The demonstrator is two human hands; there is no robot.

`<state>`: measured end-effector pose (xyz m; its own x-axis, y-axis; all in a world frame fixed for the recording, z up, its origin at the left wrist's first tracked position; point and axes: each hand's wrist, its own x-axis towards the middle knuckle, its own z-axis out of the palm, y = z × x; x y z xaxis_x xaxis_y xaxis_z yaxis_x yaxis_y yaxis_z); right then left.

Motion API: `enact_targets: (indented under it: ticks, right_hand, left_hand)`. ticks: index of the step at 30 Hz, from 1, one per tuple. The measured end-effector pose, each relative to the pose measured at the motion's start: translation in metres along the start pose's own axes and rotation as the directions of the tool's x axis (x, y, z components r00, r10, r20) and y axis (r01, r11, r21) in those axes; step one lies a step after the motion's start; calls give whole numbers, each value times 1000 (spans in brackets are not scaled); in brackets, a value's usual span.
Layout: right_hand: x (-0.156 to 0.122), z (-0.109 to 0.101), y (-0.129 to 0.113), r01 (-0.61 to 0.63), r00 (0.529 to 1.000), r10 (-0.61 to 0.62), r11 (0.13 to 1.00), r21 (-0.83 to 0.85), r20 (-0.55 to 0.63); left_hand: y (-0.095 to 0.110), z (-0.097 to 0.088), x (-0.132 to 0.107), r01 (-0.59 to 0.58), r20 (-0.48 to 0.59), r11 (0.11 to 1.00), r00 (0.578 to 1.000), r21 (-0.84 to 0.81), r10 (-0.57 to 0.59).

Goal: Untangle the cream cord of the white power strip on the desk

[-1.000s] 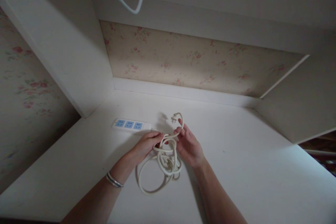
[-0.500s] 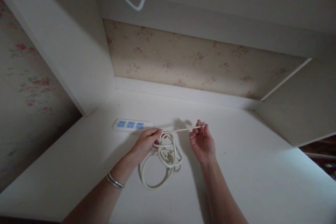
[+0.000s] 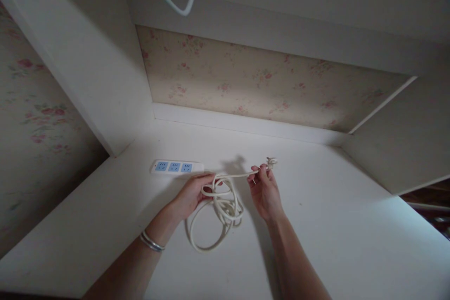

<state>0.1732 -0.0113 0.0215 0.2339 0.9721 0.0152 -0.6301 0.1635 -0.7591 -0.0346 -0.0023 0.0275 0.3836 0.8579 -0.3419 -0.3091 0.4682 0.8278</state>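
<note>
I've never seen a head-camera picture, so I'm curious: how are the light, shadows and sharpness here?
Head view: dim overall, with a bluish brightening toward the right edge of the white tabletop; head view: a soft shadow beyond the cord, left of the right hand; head view: the plug looks soft, its details hard to make out.

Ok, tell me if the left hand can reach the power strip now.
Probably yes: the power strip lies close by the left hand with nothing seen between, though that hand holds the coiled cord and might need to let go first.
</note>
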Motion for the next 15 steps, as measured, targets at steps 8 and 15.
enact_targets:
  ticks: [8,15]
  right_hand:
    - [-10,10,7,-102,988,102,995,-13,113]
    - [-17,16,8,-150,967,164,985,-86,193]
  left_hand:
    - [4,-3,-2,169,26,981,986,-98,-167]
    - [2,-7,-1,210,98,968,975,-136,-197]
